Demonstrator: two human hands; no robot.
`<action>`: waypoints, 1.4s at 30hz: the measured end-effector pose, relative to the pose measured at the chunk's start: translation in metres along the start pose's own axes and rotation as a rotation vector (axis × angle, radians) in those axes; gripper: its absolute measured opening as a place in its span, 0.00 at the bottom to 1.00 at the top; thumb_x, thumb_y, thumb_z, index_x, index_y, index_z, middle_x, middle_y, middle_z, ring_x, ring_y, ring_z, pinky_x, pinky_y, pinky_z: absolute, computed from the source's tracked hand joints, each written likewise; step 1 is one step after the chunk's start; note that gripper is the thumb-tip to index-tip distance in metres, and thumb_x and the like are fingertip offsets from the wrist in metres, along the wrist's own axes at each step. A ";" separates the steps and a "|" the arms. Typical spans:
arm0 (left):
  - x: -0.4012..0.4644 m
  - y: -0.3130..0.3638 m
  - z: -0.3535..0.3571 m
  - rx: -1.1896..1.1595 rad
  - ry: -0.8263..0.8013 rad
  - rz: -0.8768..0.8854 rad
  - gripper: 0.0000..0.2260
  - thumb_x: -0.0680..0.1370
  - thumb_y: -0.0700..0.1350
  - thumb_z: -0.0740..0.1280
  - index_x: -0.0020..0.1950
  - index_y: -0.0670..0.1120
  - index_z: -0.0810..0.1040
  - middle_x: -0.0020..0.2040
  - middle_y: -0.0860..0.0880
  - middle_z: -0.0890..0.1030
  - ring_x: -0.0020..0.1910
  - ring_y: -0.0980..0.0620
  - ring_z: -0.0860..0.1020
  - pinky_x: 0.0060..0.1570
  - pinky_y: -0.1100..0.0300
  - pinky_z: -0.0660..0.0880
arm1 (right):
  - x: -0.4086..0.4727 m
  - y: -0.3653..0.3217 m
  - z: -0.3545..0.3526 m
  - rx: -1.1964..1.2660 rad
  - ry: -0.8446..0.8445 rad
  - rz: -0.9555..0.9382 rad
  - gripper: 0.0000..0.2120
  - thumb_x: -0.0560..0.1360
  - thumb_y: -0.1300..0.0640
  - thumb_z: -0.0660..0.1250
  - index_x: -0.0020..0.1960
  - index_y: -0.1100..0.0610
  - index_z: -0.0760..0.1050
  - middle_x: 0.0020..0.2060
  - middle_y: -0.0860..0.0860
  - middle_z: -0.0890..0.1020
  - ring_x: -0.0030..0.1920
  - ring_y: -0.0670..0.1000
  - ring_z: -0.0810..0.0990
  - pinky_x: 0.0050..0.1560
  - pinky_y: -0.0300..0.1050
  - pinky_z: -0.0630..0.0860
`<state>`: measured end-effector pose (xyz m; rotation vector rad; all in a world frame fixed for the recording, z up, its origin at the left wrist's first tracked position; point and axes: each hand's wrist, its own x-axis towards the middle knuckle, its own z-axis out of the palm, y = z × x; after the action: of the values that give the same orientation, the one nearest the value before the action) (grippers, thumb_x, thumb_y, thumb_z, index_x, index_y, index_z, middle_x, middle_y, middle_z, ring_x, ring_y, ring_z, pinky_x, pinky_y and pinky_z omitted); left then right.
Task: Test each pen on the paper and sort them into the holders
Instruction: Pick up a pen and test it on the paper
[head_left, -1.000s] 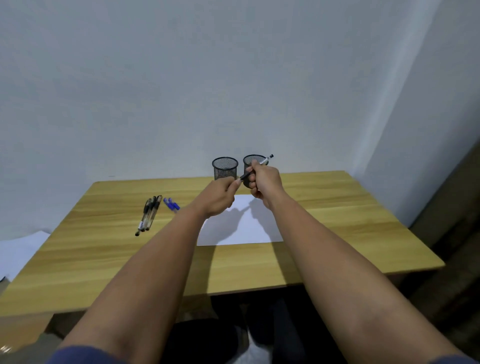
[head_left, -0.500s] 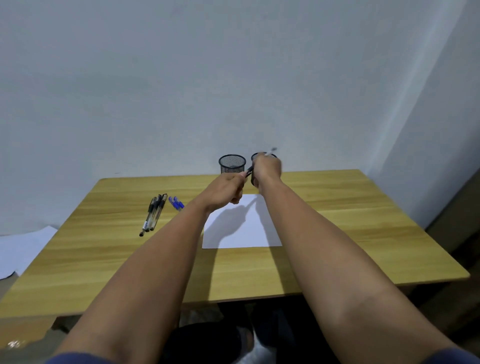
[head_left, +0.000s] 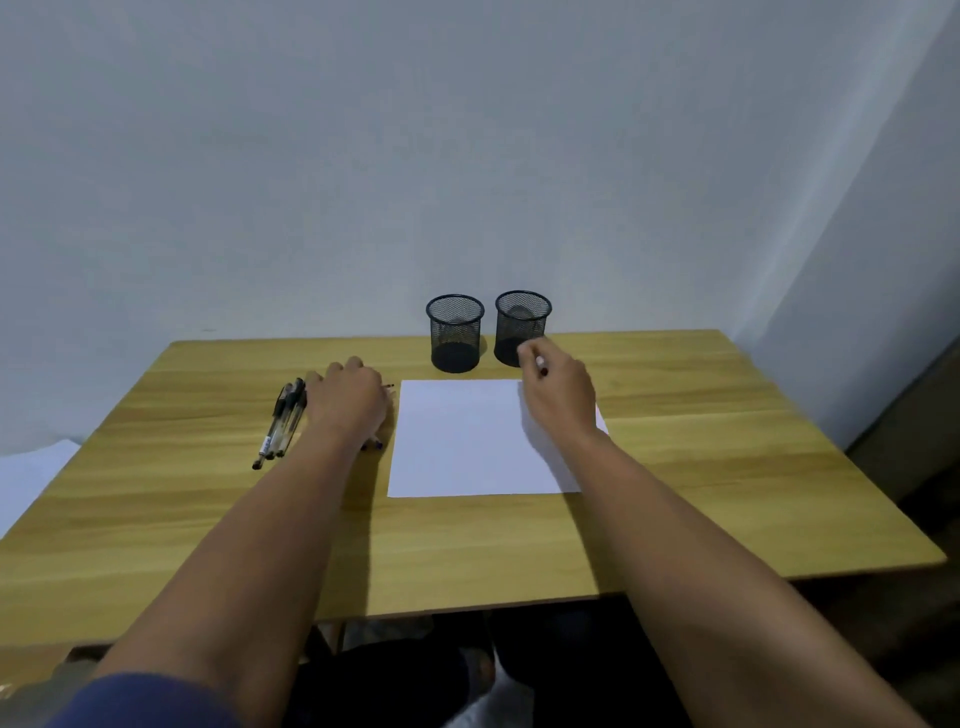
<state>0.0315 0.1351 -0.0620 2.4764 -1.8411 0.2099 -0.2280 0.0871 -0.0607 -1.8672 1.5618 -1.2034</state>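
Two black mesh holders, the left holder (head_left: 455, 332) and the right holder (head_left: 522, 326), stand at the table's far edge. In front of them lies a white sheet of paper (head_left: 462, 441). My right hand (head_left: 558, 397) hovers over the paper's far right corner, just in front of the right holder, fingers closed on a pen (head_left: 541, 368) of which only a small end shows. My left hand (head_left: 348, 402) lies palm down over the blue pens (head_left: 377, 444), hiding most of them. A bunch of black pens (head_left: 283, 421) lies just left of that hand.
The wooden table (head_left: 156, 519) reaches the grey wall at the back. White sheets (head_left: 31, 467) lie off the table's left edge. A dark surface (head_left: 914, 415) stands to the right of the table.
My hands have separated. The left hand moved left and down onto the blue pens. The right hand dropped from the right holder's rim to the paper's far corner.
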 end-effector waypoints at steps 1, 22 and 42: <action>0.002 0.000 0.003 0.010 -0.005 -0.009 0.15 0.83 0.49 0.58 0.60 0.46 0.81 0.60 0.45 0.77 0.61 0.41 0.74 0.63 0.40 0.68 | -0.006 0.003 0.004 -0.071 -0.033 -0.028 0.08 0.85 0.50 0.64 0.56 0.50 0.82 0.43 0.50 0.86 0.48 0.57 0.83 0.49 0.52 0.77; -0.027 0.006 0.034 -0.165 -0.041 0.336 0.38 0.75 0.76 0.52 0.78 0.55 0.66 0.79 0.55 0.65 0.80 0.47 0.57 0.76 0.37 0.49 | -0.035 0.048 -0.001 -0.413 -0.311 -0.063 0.18 0.87 0.50 0.61 0.76 0.53 0.71 0.69 0.51 0.80 0.74 0.56 0.74 0.83 0.64 0.51; -0.028 0.001 0.050 -0.232 0.067 0.332 0.38 0.72 0.77 0.50 0.76 0.60 0.68 0.79 0.53 0.66 0.79 0.47 0.60 0.75 0.36 0.52 | 0.000 -0.038 0.068 0.476 -0.134 0.056 0.10 0.86 0.54 0.65 0.54 0.52 0.85 0.40 0.50 0.88 0.39 0.51 0.87 0.36 0.47 0.84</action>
<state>0.0269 0.1558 -0.1154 1.9825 -2.1031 0.0829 -0.1503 0.0833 -0.0680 -1.5462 1.1248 -1.2622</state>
